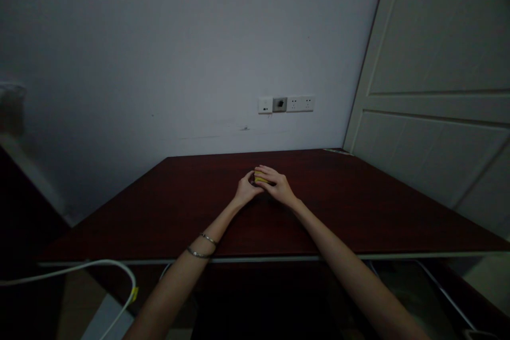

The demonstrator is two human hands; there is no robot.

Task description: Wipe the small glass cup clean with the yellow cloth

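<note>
Both my hands meet over the middle of a dark red-brown table (358, 212). A small yellow object (260, 179) sits between them, mostly hidden; I cannot make out what it is. My left hand (247, 189) is curled against its left side. My right hand (277, 183) lies over it from the right with fingers bent across the top. Two thin metal bangles (203, 245) ring my left forearm.
A pale wall stands behind the table with a row of sockets (286, 103). A white panelled door (434, 90) is at the right. A white cable (99, 265) loops below the table's front edge at the left.
</note>
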